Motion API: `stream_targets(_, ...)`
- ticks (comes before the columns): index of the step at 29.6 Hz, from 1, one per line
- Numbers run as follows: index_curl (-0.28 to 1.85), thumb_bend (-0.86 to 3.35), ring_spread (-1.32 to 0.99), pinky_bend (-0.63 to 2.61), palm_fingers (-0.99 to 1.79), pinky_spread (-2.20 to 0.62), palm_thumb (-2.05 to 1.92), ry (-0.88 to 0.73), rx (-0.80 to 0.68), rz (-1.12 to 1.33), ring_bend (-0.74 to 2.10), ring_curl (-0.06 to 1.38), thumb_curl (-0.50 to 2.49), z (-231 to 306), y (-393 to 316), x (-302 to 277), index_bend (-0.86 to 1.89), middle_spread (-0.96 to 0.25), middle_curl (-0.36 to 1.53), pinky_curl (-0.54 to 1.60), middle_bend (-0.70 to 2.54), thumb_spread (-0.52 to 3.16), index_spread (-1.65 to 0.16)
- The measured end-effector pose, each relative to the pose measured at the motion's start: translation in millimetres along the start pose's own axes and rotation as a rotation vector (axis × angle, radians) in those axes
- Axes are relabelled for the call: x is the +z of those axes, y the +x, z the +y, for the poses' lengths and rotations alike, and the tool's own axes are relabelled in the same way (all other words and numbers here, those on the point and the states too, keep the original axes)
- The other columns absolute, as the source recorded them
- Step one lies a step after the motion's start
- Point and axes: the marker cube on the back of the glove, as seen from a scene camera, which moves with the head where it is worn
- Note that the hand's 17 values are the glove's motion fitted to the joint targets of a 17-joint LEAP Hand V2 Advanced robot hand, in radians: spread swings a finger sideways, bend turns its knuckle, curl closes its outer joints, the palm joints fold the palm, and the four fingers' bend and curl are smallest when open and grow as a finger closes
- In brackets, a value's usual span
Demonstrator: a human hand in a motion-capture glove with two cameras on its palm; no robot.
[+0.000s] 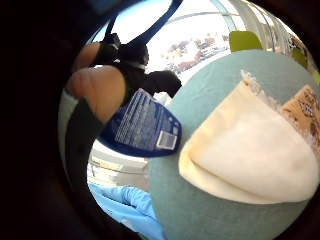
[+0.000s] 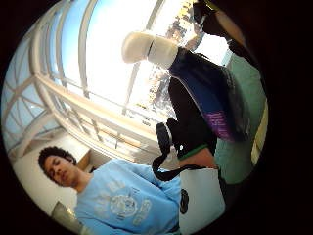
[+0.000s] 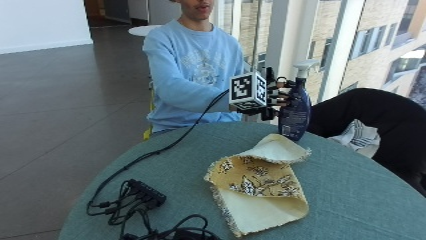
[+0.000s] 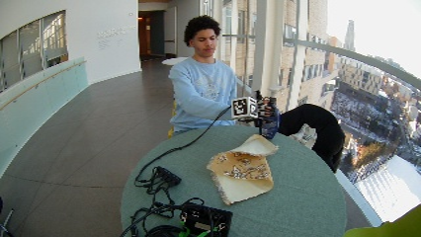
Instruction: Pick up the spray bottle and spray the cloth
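Note:
In the outside view my gloved right hand (image 3: 273,97) grips the dark blue spray bottle (image 3: 295,112) around its upper body, just under the white trigger head. The bottle stands upright at the table's far edge, right behind the cloth; whether its base touches the table I cannot tell. The cloth (image 3: 259,185) is cream with a yellow flowered side and lies folded on the teal round table (image 3: 346,200). Both palm views show the bottle close up: its label (image 1: 142,125) beside the cloth (image 1: 250,160), and its white head (image 2: 146,46).
A tangle of black cables with a small black hub (image 3: 143,195) lies on the table's near left. A black box (image 4: 204,219) sits at the near edge. A black jacket (image 3: 373,115) hangs over a chair to the right of the bottle.

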Motion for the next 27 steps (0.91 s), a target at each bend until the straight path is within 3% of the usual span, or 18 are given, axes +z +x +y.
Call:
stream_targets(15, 0.25, -0.04, -0.02, 0.25, 0.69, 0.27, 0.62, 0.013, 0.172, 0.495, 0.32, 0.34, 0.41, 165, 41, -136, 0.11, -0.09, 0.42, 0.36, 0.25, 0.99, -0.35)
stream_targets(27, 0.24, -0.03, -0.01, 0.24, 0.69, 0.28, 0.59, -0.016, 0.273, 0.677, 0.33, 0.34, 0.37, 242, 65, -163, 0.12, -0.09, 0.42, 0.36, 0.25, 1.0, -0.36)
